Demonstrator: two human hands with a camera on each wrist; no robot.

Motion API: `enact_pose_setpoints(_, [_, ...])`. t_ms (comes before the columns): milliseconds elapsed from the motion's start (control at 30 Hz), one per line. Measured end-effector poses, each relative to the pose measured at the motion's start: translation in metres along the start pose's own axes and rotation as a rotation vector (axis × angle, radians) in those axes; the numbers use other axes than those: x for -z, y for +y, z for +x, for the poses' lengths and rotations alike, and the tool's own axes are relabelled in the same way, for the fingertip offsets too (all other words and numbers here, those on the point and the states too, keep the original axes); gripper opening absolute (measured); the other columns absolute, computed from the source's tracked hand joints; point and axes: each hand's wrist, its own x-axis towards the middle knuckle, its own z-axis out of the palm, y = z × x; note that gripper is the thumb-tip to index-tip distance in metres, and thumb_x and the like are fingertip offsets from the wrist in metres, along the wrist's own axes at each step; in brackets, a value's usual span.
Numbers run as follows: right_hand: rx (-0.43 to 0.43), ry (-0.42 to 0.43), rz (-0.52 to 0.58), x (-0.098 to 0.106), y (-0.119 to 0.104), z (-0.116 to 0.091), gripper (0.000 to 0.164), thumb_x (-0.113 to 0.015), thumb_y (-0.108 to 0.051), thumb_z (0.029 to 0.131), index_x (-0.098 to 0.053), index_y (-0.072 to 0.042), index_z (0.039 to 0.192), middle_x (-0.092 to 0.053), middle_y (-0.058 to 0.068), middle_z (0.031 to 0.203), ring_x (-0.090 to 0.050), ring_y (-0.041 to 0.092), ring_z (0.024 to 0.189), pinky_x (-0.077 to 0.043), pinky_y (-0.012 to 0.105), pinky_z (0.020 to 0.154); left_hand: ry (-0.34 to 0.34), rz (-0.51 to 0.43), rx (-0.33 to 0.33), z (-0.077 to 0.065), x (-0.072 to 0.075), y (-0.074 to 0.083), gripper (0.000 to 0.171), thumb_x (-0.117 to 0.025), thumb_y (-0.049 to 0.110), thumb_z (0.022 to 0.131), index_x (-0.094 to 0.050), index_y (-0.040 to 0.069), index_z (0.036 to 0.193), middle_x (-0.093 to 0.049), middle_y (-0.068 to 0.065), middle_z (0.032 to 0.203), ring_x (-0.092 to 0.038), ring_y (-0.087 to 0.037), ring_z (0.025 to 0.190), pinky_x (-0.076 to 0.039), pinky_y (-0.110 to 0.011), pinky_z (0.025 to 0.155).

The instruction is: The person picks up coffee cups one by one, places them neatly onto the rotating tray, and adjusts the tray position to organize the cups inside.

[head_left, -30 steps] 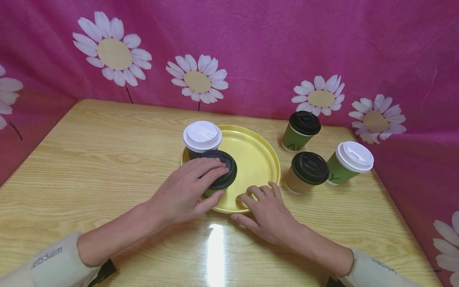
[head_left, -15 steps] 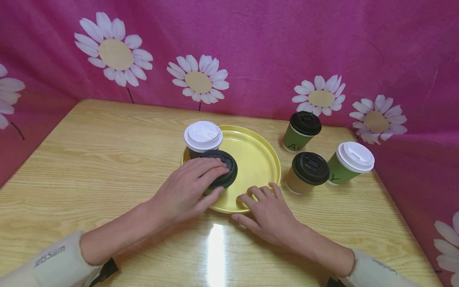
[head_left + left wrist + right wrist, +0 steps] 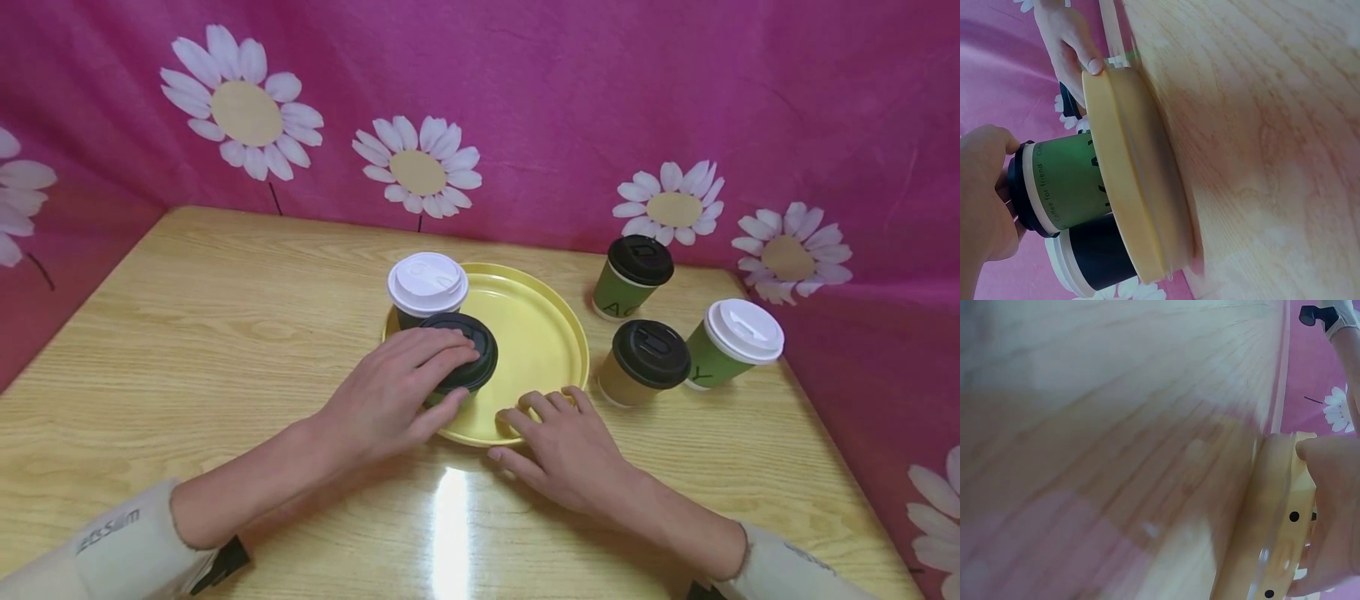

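My left hand (image 3: 386,387) holds a paper coffee cup (image 3: 1069,178) by its black lid, fingers over the top and thumb at the near side. That cup has a green sleeve and stands upright on the round yellow tray (image 3: 536,333), at its left. Just behind it on the tray is a dark cup with a white lid (image 3: 427,283). At the tray's front right, my right hand (image 3: 573,454) grips the rim, thumb outside and fingers inside. In the right wrist view the tray's side wall (image 3: 1279,506) shows below that hand.
Right of the tray stand three more lidded cups: a green one with a black lid (image 3: 626,287), a brown one with a black lid (image 3: 630,379) and a green one with a white lid (image 3: 716,358). A pink flowered cloth (image 3: 540,108) borders the wooden table (image 3: 247,325).
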Motion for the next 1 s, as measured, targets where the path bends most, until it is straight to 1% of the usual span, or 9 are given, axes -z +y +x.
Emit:
enact_pose_setpoints(167, [0.021, 0.011, -0.003, 0.001, 0.002, -0.001, 0.048, -0.054, -0.065, 0.092, -0.067, -0.025, 0.114, -0.061, 0.000, 0.106, -0.058, 0.025, 0.099, -0.039, 0.049, 0.098, -0.001, -0.004, 0.003, 0.000, 0.000, 0.000, 0.037, -0.068, 0.022, 0.092, -0.064, 0.003, 0.124, -0.062, -0.010, 0.126, -0.055, -0.026, 0.123, -0.040, -0.038, 0.107])
enact_pose_setpoints(267, [0.044, 0.030, 0.001, 0.002, 0.006, -0.001, 0.047, -0.053, -0.066, 0.092, -0.065, -0.025, 0.112, -0.062, 0.000, 0.107, -0.059, 0.025, 0.100, -0.039, 0.049, 0.099, 0.000, -0.002, 0.002, 0.000, 0.000, 0.000, 0.037, -0.068, 0.022, 0.092, -0.064, 0.003, 0.123, -0.062, -0.010, 0.126, -0.055, -0.025, 0.122, -0.040, -0.038, 0.107])
enact_pose_setpoints(467, [0.102, 0.055, 0.006, 0.002, 0.017, -0.002, 0.059, -0.045, -0.073, 0.092, -0.064, -0.025, 0.118, -0.062, 0.002, 0.114, -0.057, 0.027, 0.107, -0.034, 0.050, 0.107, 0.008, -0.007, 0.000, 0.000, 0.000, 0.001, 0.037, -0.069, 0.021, 0.091, -0.065, 0.003, 0.123, -0.063, -0.009, 0.126, -0.055, -0.025, 0.122, -0.040, -0.038, 0.107])
enact_pose_setpoints(600, [0.128, 0.060, 0.012, 0.001, 0.025, -0.002, 0.062, -0.044, -0.074, 0.092, -0.064, -0.024, 0.123, -0.061, 0.004, 0.119, -0.055, 0.029, 0.114, -0.031, 0.052, 0.110, 0.011, -0.013, -0.003, 0.001, 0.000, 0.001, 0.036, -0.070, 0.021, 0.091, -0.065, 0.003, 0.122, -0.063, -0.009, 0.125, -0.055, -0.025, 0.121, -0.041, -0.038, 0.106])
enact_pose_setpoints(800, [0.171, 0.066, 0.034, 0.001, 0.036, 0.000, 0.060, -0.046, -0.070, 0.093, -0.063, -0.021, 0.124, -0.059, 0.006, 0.125, -0.052, 0.026, 0.122, -0.029, 0.053, 0.112, 0.015, -0.014, -0.002, 0.000, 0.000, 0.000, 0.036, -0.070, 0.020, 0.090, -0.065, 0.003, 0.122, -0.063, -0.009, 0.124, -0.056, -0.025, 0.121, -0.041, -0.038, 0.106])
enact_pose_setpoints(1000, [0.202, 0.070, 0.018, -0.001, 0.046, 0.001, 0.059, -0.045, -0.070, 0.094, -0.062, -0.022, 0.124, -0.059, 0.006, 0.125, -0.051, 0.026, 0.122, -0.026, 0.054, 0.113, 0.013, -0.011, -0.004, 0.000, 0.000, -0.001, 0.036, -0.071, 0.020, 0.090, -0.066, 0.004, 0.122, -0.063, -0.009, 0.125, -0.056, -0.025, 0.121, -0.041, -0.038, 0.106])
